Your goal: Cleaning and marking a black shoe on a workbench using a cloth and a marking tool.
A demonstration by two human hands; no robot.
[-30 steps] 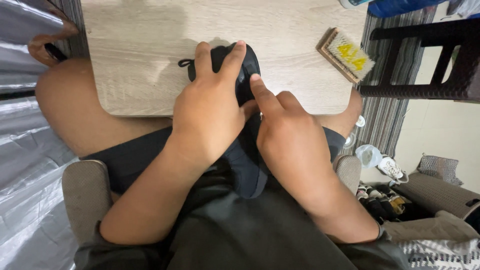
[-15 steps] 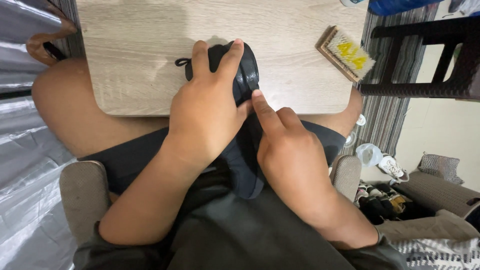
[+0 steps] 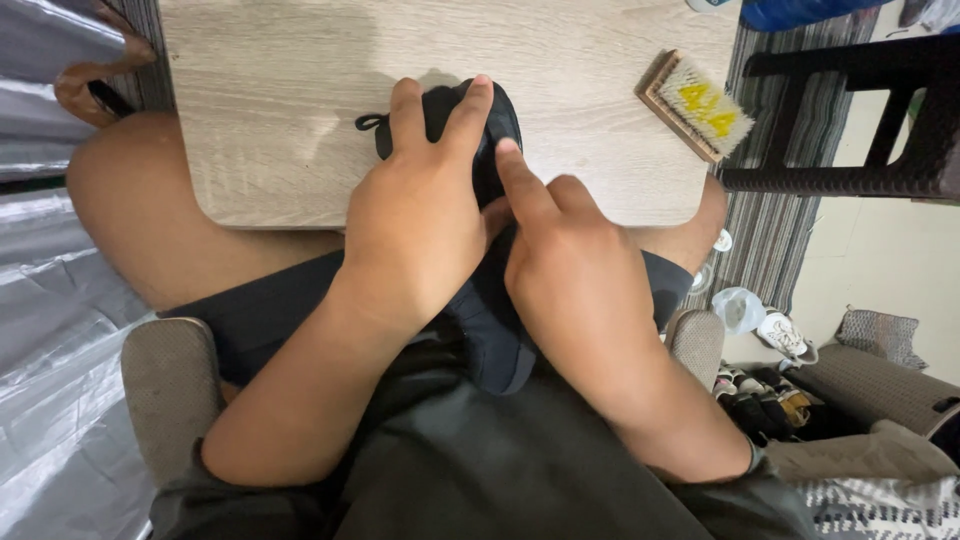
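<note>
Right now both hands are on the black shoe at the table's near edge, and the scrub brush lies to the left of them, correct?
Not quite. In the head view the scrub brush lies to the right of the hands, on the table. Left hand and right hand are both on the black shoe.

Bare forearms, dark grey shirt, black shorts.

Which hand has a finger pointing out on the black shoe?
The right hand: its index finger sticks out alone on the black shoe. The left hand lies spread over it.
</note>
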